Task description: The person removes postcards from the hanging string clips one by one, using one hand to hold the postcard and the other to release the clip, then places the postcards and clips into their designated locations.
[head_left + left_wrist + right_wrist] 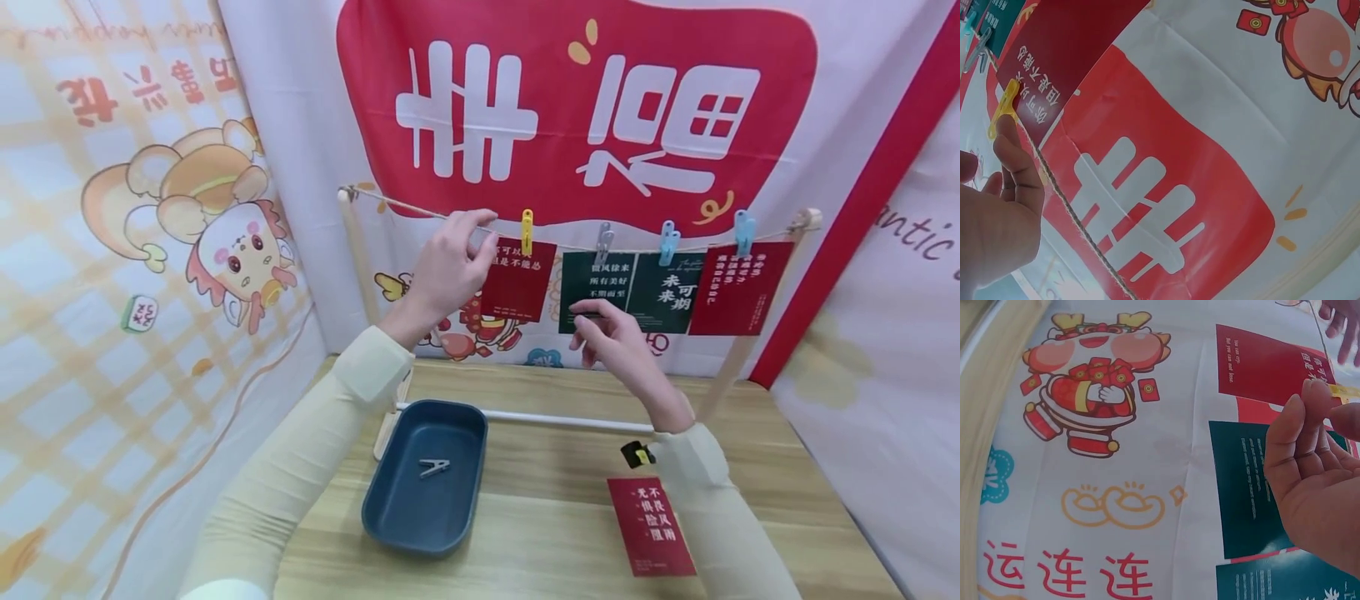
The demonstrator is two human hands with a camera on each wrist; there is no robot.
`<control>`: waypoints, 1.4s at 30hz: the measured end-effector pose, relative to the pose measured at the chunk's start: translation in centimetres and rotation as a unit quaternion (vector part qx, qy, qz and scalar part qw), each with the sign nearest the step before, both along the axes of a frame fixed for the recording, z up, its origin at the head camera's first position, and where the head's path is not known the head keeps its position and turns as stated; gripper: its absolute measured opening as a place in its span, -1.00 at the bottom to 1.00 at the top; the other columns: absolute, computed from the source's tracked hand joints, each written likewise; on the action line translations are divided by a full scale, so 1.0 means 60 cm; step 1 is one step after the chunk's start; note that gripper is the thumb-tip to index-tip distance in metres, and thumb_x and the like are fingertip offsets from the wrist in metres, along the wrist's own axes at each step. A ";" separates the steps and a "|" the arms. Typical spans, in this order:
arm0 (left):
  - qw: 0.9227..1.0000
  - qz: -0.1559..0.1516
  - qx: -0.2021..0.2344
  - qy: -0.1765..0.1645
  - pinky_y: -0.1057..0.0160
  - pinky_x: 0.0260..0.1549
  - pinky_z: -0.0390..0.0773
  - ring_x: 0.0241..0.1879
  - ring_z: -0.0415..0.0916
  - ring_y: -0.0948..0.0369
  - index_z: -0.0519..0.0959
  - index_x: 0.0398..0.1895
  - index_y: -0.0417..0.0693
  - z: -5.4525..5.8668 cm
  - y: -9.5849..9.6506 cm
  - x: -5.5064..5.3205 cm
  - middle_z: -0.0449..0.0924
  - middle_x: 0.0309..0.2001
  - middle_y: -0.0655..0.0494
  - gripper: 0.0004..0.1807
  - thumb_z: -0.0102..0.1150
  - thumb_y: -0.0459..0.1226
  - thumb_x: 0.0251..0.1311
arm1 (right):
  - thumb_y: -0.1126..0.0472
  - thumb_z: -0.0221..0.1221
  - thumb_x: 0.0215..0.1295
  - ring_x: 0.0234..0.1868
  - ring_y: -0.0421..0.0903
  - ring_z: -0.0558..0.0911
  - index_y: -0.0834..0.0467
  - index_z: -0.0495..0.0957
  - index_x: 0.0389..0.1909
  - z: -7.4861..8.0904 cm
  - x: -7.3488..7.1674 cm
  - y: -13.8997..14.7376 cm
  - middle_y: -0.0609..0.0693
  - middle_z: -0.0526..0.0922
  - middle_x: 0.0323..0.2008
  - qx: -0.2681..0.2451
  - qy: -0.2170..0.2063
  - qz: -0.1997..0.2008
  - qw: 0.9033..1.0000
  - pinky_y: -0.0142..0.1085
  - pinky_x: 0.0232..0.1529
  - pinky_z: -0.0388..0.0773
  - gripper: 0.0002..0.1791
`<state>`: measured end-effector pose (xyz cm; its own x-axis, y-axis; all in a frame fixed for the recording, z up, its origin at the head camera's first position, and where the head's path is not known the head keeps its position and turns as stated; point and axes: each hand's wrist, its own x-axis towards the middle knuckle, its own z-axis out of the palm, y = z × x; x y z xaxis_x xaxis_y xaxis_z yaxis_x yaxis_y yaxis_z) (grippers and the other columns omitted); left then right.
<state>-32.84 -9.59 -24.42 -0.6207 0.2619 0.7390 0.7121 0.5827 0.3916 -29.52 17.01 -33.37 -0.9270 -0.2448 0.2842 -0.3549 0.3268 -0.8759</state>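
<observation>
My left hand [457, 262] is raised at the twine [1079, 222], just left of a red card [517, 287] that hangs from a yellow clothespin [527, 233]. In the left wrist view its fingertips overlap the yellow clothespin [1005, 109]. The fingers are loosely bent and no held thing shows between them. My right hand [607, 333] hovers in front of a dark green card [573, 287], fingers relaxed and loosely curved, nothing in them. A grey clothespin [604, 242] holds that card. To the right, blue clothespins [669, 242] hold another green card [663, 312] and a red card [738, 292].
A dark blue tray [423, 533] with a grey clothespin [433, 467] in it stands on the wooden table [540, 533]. A red card [651, 529] lies by the right forearm, near a small black and yellow item [637, 454]. Wooden posts [358, 258] carry the twine before a printed cloth.
</observation>
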 end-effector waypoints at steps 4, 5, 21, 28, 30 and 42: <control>1.000 -0.003 0.002 -0.029 0.33 -0.14 0.66 -0.22 0.61 0.29 0.38 0.33 -0.04 0.015 0.009 -0.006 0.49 0.20 0.02 -0.46 0.12 -0.07 0.33 | 0.11 -0.01 0.51 -0.45 0.21 0.60 0.12 0.34 0.33 0.009 -0.006 -0.010 0.28 0.67 -0.24 0.016 -0.007 0.006 1.000 -0.21 -0.36 0.65 -0.56; 0.999 -0.002 0.004 -0.040 0.33 -0.12 0.66 -0.19 0.62 0.28 0.36 0.35 -0.04 0.017 0.011 -0.007 0.48 0.22 0.02 -0.44 0.11 -0.06 0.34 | 0.11 0.00 0.51 -0.44 0.24 0.60 0.11 0.33 0.34 0.011 -0.008 -0.013 0.28 0.68 -0.23 0.019 -0.011 0.007 1.000 -0.20 -0.35 0.66 -0.55; 0.988 0.015 -0.067 -0.138 0.11 0.23 0.50 0.37 0.30 0.17 0.11 0.51 0.03 0.045 0.053 -0.020 0.26 0.44 0.07 -0.26 0.04 0.05 0.36 | -0.05 0.05 0.46 -0.50 0.11 0.63 -0.08 0.24 0.41 0.003 -0.048 -0.024 0.12 0.72 -0.19 0.012 0.001 0.000 1.000 -0.22 -0.38 0.64 -0.45; 0.982 0.015 -0.115 -0.151 0.14 0.17 0.55 0.30 0.37 0.17 0.07 0.53 -0.01 0.047 0.059 -0.023 0.31 0.40 0.05 -0.23 0.05 0.04 0.36 | -0.08 0.06 0.44 -0.49 0.10 0.64 -0.10 0.19 0.44 0.008 -0.054 -0.039 0.15 0.70 -0.13 -0.007 -0.019 0.017 1.000 -0.28 -0.34 0.65 -0.40; 0.981 0.010 -0.120 -0.149 0.16 0.12 0.58 0.25 0.42 0.16 0.08 0.52 -0.03 0.048 0.060 -0.024 0.37 0.35 0.04 -0.24 0.05 0.03 0.36 | -0.14 0.07 0.42 -0.48 0.10 0.64 -0.14 0.18 0.43 0.008 -0.057 -0.041 0.16 0.69 -0.12 -0.010 -0.027 0.015 0.999 -0.29 -0.31 0.66 -0.38; 0.976 -0.012 -0.138 -0.165 0.20 0.01 0.63 0.07 0.50 0.23 0.16 0.48 0.02 0.052 0.068 -0.033 0.47 0.25 0.07 -0.30 0.10 -0.01 0.35 | -0.10 0.03 0.46 -0.51 0.02 0.62 -0.12 0.09 0.49 0.010 -0.072 -0.053 0.24 0.67 -0.04 -0.028 -0.048 0.043 0.998 -0.28 -0.28 0.67 -0.35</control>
